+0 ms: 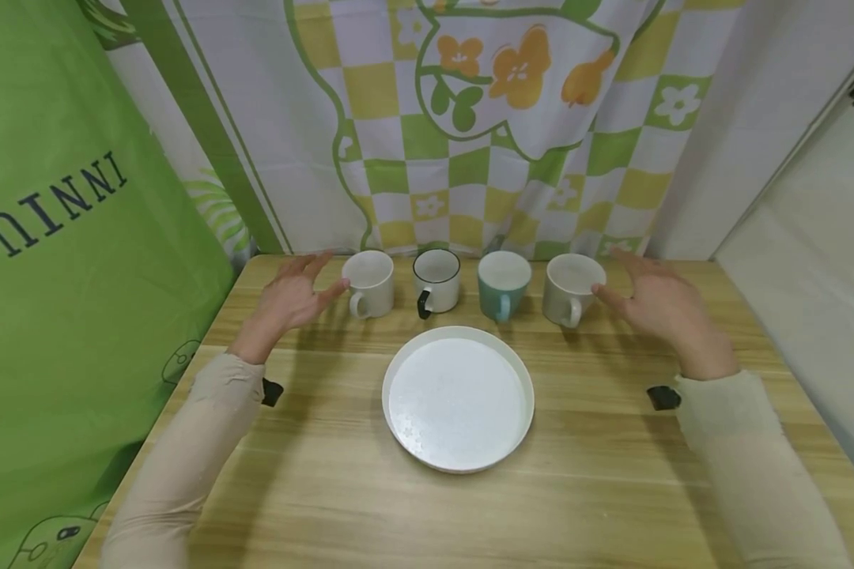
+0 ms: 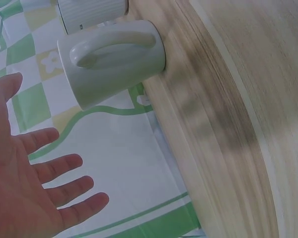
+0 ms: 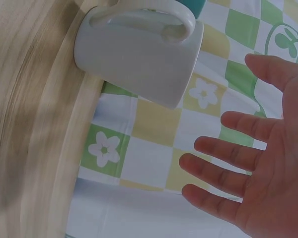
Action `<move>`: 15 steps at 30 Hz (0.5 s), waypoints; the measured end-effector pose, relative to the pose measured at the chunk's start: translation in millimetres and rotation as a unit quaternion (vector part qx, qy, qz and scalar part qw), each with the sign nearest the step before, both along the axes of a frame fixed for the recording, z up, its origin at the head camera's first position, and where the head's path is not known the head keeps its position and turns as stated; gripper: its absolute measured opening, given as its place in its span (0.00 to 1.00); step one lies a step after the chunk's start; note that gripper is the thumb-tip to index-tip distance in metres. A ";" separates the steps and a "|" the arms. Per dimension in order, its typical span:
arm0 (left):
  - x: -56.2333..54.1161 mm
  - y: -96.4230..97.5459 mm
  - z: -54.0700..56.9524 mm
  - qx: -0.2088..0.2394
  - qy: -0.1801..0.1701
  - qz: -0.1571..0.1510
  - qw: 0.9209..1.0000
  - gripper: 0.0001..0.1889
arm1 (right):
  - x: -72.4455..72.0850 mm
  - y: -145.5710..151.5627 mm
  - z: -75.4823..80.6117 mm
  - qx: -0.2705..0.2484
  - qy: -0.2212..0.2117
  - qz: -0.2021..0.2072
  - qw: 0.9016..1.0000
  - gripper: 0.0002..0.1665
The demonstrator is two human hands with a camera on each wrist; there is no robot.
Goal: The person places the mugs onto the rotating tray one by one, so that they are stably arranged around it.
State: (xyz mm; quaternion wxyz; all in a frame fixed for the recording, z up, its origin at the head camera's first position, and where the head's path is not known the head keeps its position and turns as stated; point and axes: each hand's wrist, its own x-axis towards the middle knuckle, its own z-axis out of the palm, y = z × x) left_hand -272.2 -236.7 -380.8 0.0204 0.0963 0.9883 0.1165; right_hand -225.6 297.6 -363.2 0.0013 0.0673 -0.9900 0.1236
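Along the back of the wooden table stands a row of mugs: a white mug (image 1: 368, 286) at the left, a white mug with a black rim and black handle (image 1: 437, 283), a teal mug with a white interior (image 1: 504, 286), and another white mug (image 1: 571, 291) at the right. My left hand (image 1: 289, 296) hovers beside the leftmost mug, fingers spread. In the left wrist view a gap separates the palm from that mug (image 2: 111, 62). My right hand (image 1: 658, 304) is held likewise beside the rightmost mug (image 3: 139, 54), its fingers extended and apart from it in the right wrist view.
A round white tray (image 1: 461, 399) lies in front of the mugs on the wooden table (image 1: 327, 490). Behind them hangs a checked, flowered curtain (image 1: 462, 170). Green fabric (image 1: 64, 316) borders the left side, and a pale surface (image 1: 818, 221) the right.
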 end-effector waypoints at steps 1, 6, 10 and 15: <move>0.2 0.0 0.4 0.003 0.000 0.001 1.000 0.42 | -0.1 0.2 -0.3 -0.001 0.000 -0.001 1.000 0.52; 1.0 0.3 1.4 0.021 0.003 -0.002 1.000 0.41 | 0.1 1.7 -0.2 -0.004 -0.013 -0.003 1.000 0.52; 2.5 1.4 1.8 0.035 0.012 -0.020 0.999 0.39 | 1.6 1.3 0.2 -0.010 -0.013 -0.002 1.000 0.51; 5.7 2.2 2.6 0.046 0.011 -0.031 0.998 0.37 | 2.7 0.2 -1.6 -0.020 -0.002 -0.002 1.000 0.49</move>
